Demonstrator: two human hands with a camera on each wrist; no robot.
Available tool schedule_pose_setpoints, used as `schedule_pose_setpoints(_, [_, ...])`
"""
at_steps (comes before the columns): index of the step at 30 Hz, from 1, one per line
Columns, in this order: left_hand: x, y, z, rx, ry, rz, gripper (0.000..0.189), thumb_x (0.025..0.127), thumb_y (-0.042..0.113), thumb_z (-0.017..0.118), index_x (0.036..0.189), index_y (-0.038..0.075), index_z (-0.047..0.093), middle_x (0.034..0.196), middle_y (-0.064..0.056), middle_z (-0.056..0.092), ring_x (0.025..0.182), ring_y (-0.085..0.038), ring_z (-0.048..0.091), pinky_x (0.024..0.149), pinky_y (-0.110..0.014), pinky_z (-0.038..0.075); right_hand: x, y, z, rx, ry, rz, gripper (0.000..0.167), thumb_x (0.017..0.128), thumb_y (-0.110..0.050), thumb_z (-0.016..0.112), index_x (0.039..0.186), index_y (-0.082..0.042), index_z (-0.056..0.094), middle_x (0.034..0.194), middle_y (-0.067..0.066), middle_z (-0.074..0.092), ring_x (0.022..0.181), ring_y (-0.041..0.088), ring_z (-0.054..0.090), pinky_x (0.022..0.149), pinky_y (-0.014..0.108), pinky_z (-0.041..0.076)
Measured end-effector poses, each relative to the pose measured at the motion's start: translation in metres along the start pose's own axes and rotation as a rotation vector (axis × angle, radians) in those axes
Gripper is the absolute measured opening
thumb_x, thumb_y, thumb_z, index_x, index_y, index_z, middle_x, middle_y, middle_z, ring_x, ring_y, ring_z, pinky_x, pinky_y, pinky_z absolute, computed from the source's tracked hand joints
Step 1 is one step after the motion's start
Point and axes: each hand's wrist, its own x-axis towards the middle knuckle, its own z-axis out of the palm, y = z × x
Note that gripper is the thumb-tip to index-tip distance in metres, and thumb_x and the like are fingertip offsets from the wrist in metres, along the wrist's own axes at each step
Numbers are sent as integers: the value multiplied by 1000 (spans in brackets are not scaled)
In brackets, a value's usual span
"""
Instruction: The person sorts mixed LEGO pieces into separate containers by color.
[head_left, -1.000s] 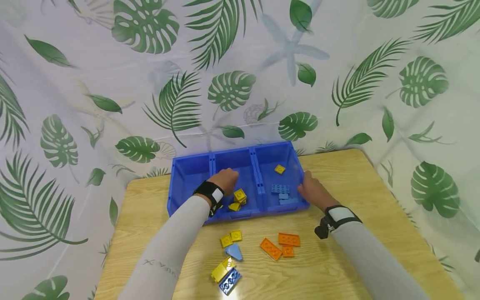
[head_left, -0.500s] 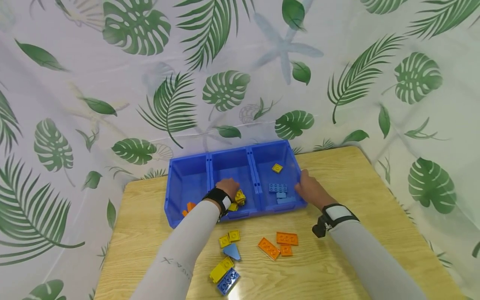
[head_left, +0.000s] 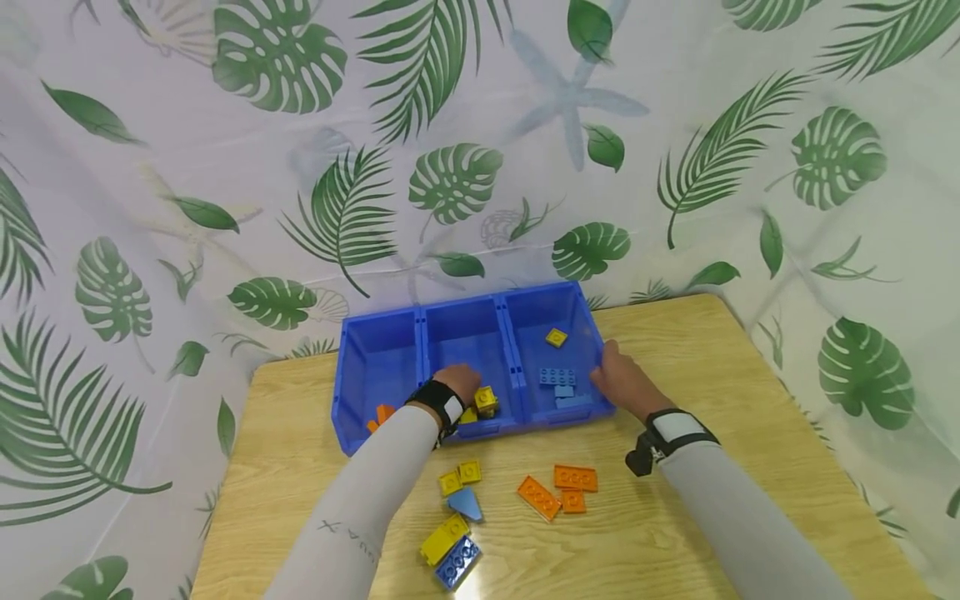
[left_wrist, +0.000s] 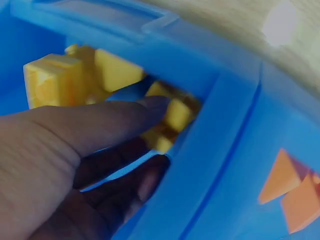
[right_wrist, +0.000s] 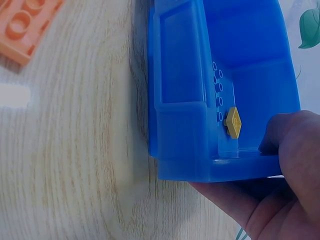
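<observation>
In the head view my left hand point(head_left: 459, 383) reaches into the middle compartment of a blue three-part storage bin point(head_left: 471, 304). The left wrist view shows its thumb tip overlapping a yellow toy brick point(left_wrist: 177, 116) in the corner by the divider, with the curled fingers on the brick's other side. I cannot tell whether they pinch it. More yellow bricks point(left_wrist: 54, 82) lie beside the thumb. My right hand point(head_left: 624, 379) grips the bin's right end wall, thumb inside and fingers outside. In that compartment are a yellow brick point(right_wrist: 233, 122) and several light blue bricks point(head_left: 557, 377).
Orange bricks point(head_left: 385, 413) lie in the left compartment. On the wooden table point(head_left: 660, 533), before the bin, are two small yellow bricks point(head_left: 459, 477), a light blue sloped piece point(head_left: 466, 503), a larger yellow brick point(head_left: 444, 539), a dark blue brick point(head_left: 457, 562) and three orange bricks point(head_left: 538, 498).
My left hand has moved down and toward the bin's front wall inside the middle compartment, bringing the orange bricks into view. The right hand keeps its hold on the bin.
</observation>
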Motion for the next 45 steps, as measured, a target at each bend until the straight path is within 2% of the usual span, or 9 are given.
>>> schedule_pose_setpoints(5, [-8,-9,-8,19,84,87,18,100,-1,62,111,5,74,98,-12,76,86,-24,72,77,-32,61,-1,2,-1,-3,-11,12,39,103,-13,42,131,13,30,100,25,54,84,30,57,70,37,48])
schedule_pose_setpoints(9, [-14,-18,-15,-59,130,161,18,98,-7,60,86,6,64,72,-4,53,65,-15,47,63,-28,40,-2,3,-2,6,-14,11,41,103,-13,42,132,13,30,97,23,53,82,30,57,68,37,47])
schedule_pose_setpoints(12, [-23,-25,-19,-171,144,178,16,97,-5,61,87,8,63,79,-3,55,69,-13,44,65,-27,39,-3,5,-3,6,-9,-3,40,102,-13,43,131,14,31,93,21,52,79,28,56,65,35,47])
schedule_pose_setpoints(14, [-33,-29,-23,-244,157,191,10,95,-1,65,96,7,70,93,-5,69,75,-13,55,71,-27,49,-3,6,-5,4,-4,-9,39,102,-12,43,129,14,31,91,21,52,76,28,56,63,35,46])
schedule_pose_setpoints(16, [-42,-32,-27,-275,186,225,18,94,5,69,111,8,74,112,-8,75,87,-16,66,80,-31,57,-3,6,-7,-1,7,-6,39,101,-12,43,128,14,32,92,22,53,76,28,56,62,34,46])
schedule_pose_setpoints(20, [-60,-35,-29,-279,218,305,24,97,16,70,119,8,72,117,-8,75,98,-20,70,87,-34,59,-2,7,-12,-8,24,9,41,100,-12,43,129,15,32,97,27,56,78,30,57,62,35,47])
schedule_pose_setpoints(31, [-109,-29,21,-357,164,299,64,91,43,78,145,13,59,145,-9,62,129,-26,63,107,-41,54,1,7,-14,-32,25,11,44,100,-13,43,131,16,31,104,34,59,80,31,59,64,37,50])
schedule_pose_setpoints(39, [-115,-4,64,-271,161,397,49,87,41,82,132,24,70,125,-1,68,106,-13,64,93,-26,56,1,2,-10,-32,14,2,43,101,-13,43,130,16,31,102,33,59,80,32,59,64,39,50])
schedule_pose_setpoints(45, [-115,15,100,-208,147,408,36,88,37,81,122,27,75,115,0,67,94,-11,58,86,-25,53,1,-3,-2,-22,-23,1,43,102,-13,42,132,15,30,105,32,59,82,31,59,65,37,50])
